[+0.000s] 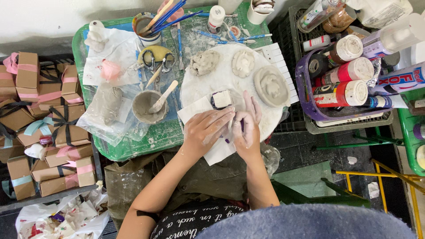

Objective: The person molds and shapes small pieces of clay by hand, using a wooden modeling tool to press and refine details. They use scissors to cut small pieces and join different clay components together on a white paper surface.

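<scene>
My left hand (205,129), smeared with pale clay, lies flat on a white paper sheet (195,110), fingers stretched toward my right hand. My right hand (246,126) is closed around a thin purple-handled tool (227,140), its fingers pointing up over the round white board (221,82). Just above both hands sits a small block with a dark base and a white top (222,99). Three grey clay pieces lie on the board: a lumpy one (204,62), a small round one (243,63) and a larger swirled disc (271,85).
A grey bowl of slip with a wooden spatula (148,107), a bagged clay lump (108,104), scissors (157,59) and a cup of brushes (148,30) stand on the green tray table (133,148). Ribboned cardboard boxes (44,119) fill the left; a purple basket of paint bottles (341,82) sits right.
</scene>
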